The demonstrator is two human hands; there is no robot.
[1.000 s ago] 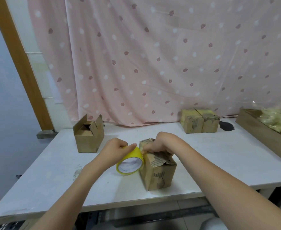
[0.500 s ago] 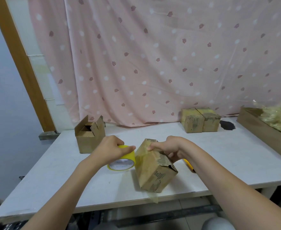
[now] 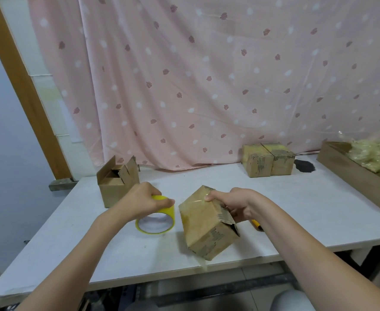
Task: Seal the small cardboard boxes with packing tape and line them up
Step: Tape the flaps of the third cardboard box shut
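Note:
A small cardboard box (image 3: 203,225) stands tilted on one corner near the table's front edge, with clear tape across its upper face. My right hand (image 3: 234,204) grips its top right edge, thumb on the taped face. My left hand (image 3: 145,199) holds a yellow roll of packing tape (image 3: 156,218) just left of the box, fingers curled over the roll's top. An open, untaped box (image 3: 117,181) with raised flaps sits at the back left. Two sealed boxes (image 3: 268,162) stand side by side at the back right.
A yellow-handled cutter (image 3: 257,225) lies on the white table (image 3: 95,239) behind my right wrist, mostly hidden. A long cardboard tray (image 3: 359,173) with crumpled yellowish film runs along the right edge. A dark stain (image 3: 304,165) marks the table near the sealed boxes. A pink curtain hangs behind.
The box has been tipped from upright onto a corner, leaning to the right. The tape roll moved left and down onto the table, away from the box.

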